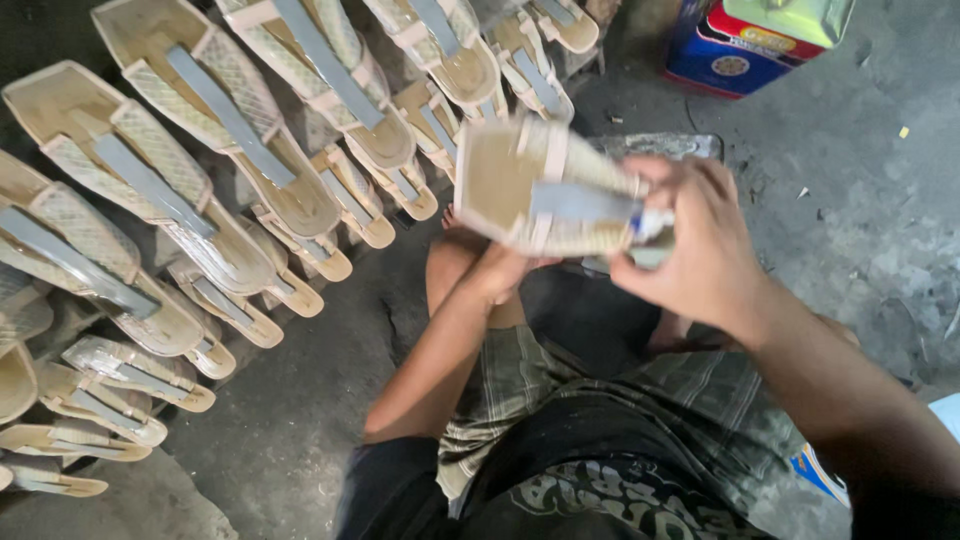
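Note:
I hold a beige sandal (520, 185) with a woven strap and a grey centre band above my knees, blurred by motion. My left hand (497, 268) supports it from underneath. My right hand (690, 240) grips its right end, with the fingers wrapped over the strap; a small white object shows by the fingers, too blurred to tell what it is. My legs in plaid shorts (600, 400) are below.
Several rows of matching beige sandals (200, 170) lean on racks across the left and top. A blue and red box (735, 50) with a green bag on it stands at the top right. A metal tray (680, 146) lies behind the held sandal on the grey concrete floor (860, 200).

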